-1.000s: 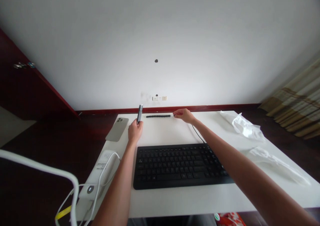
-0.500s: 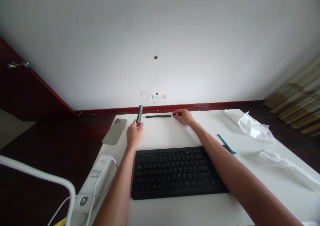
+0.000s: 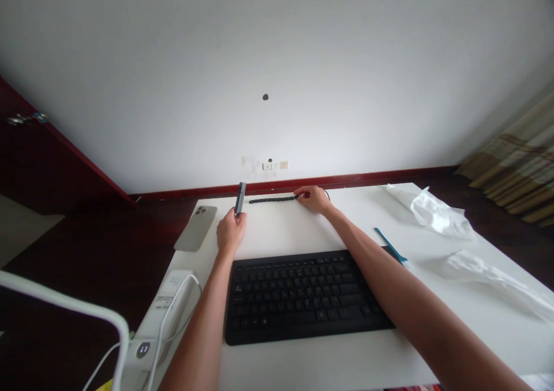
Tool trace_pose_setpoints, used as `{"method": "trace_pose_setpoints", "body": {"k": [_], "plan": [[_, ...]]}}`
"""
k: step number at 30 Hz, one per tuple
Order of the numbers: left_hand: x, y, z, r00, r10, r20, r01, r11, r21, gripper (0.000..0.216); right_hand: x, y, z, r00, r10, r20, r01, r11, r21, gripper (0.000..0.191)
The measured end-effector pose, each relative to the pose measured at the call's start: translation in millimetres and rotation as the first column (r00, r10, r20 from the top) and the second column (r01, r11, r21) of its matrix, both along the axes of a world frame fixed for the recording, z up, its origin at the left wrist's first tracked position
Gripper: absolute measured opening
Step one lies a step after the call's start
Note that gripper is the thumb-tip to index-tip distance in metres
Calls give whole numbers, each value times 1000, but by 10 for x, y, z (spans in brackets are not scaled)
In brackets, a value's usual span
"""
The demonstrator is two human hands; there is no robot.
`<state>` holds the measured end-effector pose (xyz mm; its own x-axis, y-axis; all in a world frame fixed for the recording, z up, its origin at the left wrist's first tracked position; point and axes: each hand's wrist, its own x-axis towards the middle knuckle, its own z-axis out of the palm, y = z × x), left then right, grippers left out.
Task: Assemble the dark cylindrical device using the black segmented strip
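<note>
My left hand (image 3: 231, 233) is closed around a slim grey tool (image 3: 239, 198) that stands upright above the white table (image 3: 303, 356), beyond the black keyboard (image 3: 303, 294). My right hand (image 3: 312, 199) reaches to the far edge of the table. Its fingertips are pinched at the right end of a row of small black keycaps (image 3: 271, 199) laid in a line. What the fingertips grip is too small to make out.
A phone (image 3: 195, 228) lies face down at the far left corner. A white power block with cables (image 3: 167, 310) sits at the left edge. A blue tool (image 3: 390, 245) lies right of the keyboard. Crumpled clear plastic bags (image 3: 437, 215) lie at the right.
My right hand has shifted slightly left, up to the end of the keycap row. The view has tilted a little, and the blue tool has come into sight. My left hand still holds the grey tool.
</note>
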<state>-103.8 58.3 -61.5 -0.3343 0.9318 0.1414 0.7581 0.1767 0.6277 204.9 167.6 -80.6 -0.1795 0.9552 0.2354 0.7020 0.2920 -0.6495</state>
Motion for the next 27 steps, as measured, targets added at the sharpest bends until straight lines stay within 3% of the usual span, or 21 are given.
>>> {"method": "trace_pose_setpoints", "body": {"k": [27], "plan": [[-6,-3,0,1000,-15,6,15,1000,11,22,-4,-7,0,1000,10,-9,-10,1000,-18,30]]}}
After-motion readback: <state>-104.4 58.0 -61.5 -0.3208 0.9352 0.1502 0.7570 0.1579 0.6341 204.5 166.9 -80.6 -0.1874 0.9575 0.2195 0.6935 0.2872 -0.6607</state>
